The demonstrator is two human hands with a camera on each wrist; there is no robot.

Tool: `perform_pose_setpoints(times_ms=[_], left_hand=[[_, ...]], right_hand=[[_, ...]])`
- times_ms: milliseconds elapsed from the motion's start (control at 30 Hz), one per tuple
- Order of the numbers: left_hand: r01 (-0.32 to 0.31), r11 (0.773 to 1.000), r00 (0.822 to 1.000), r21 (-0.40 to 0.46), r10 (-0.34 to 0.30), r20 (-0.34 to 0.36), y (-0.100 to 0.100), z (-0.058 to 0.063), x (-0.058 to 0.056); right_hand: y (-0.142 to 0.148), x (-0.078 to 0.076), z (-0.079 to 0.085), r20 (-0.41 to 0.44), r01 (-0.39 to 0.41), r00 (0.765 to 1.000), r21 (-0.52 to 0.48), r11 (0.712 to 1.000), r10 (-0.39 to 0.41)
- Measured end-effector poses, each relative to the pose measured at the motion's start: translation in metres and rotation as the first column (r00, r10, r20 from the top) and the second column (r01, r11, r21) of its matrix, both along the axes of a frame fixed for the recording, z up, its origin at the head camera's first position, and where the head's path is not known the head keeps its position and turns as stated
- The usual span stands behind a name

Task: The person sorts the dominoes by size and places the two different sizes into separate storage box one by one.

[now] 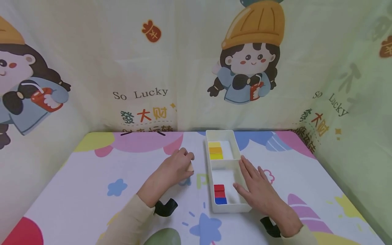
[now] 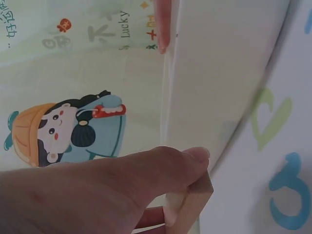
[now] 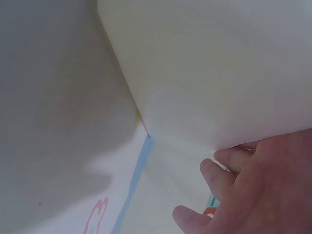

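My left hand [image 1: 173, 166] pinches a light wooden block [image 2: 190, 207] between thumb and fingers, just left of the white two-compartment tray [image 1: 231, 208]. In the left wrist view the block is close beside the tray's side wall [image 2: 219, 63]. My right hand [image 1: 258, 185] lies along the tray's right rim with its fingers extended, fingertips right at the edge. Inside the far compartment, yellow and orange blocks [image 1: 216, 150] line the left side. Red blocks [image 1: 219, 191] and a blue block [image 1: 221, 200] are in the near compartment's front left corner.
A patterned cloth with stars and shapes covers the table [image 1: 85, 190]. Behind it and at the sides hang printed curtains [image 1: 190, 68]. Black straps or mounts [image 1: 166, 207] stick out at both wrists.
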State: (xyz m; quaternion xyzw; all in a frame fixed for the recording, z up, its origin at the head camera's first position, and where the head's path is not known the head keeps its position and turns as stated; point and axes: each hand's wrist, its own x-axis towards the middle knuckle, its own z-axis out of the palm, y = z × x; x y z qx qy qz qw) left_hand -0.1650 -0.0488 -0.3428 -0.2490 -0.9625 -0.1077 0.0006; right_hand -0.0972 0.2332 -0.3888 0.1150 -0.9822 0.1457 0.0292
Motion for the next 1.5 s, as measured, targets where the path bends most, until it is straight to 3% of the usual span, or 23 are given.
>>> perform_pose_setpoints(times_ms=[433,867,1200,1500], left_hand=[[0.089,0.995,0.995,-0.036,-0.091,-0.046,0.019,0.023,-0.023],[0.163,0.986,0.987,-0.044,-0.162,0.014,0.059,0.041,-0.049],[0.235,0.966,0.972,-0.107,-0.231,0.047,0.092,0.036,-0.065],[0.282,0.953,0.954,-0.113,-0.266,0.139,0.118,0.017,-0.076]], right_hand=[[-0.001,-0.002,0.002,-0.01,0.002,1.0,0.009,1.0,-0.002],[0.003,-0.002,0.0,-0.012,0.0,1.0,-0.001,1.0,0.0],[0.003,-0.002,-0.002,-0.055,-0.01,0.998,0.001,1.0,0.01],[0.003,0.0,-0.004,-0.048,-0.023,0.999,-0.006,1.0,0.022]])
